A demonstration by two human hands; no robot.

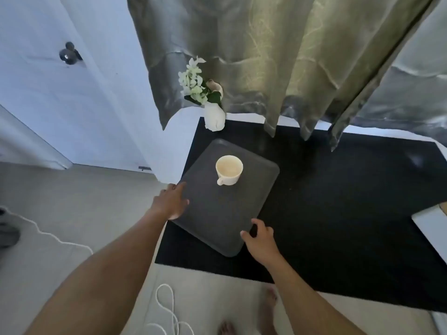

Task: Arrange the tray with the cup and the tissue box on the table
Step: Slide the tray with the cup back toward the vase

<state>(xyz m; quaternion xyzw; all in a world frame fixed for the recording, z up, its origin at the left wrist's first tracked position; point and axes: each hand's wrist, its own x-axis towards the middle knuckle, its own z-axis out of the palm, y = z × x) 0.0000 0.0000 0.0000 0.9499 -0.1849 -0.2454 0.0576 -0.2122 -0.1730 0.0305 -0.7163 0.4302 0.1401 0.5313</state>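
White object [433, 228] — cut off at right edge.

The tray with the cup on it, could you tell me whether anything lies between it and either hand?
Nothing visible does. The left hand rests on the tray at its left edge, the right hand at its near right corner. The cup stands further back, clear of both.

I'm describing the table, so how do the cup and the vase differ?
The cup is cream, squat and empty; the vase is whiter, taller and holds flowers. The cup stands on the tray; the vase stands off it, at the table's far edge. Both are upright.
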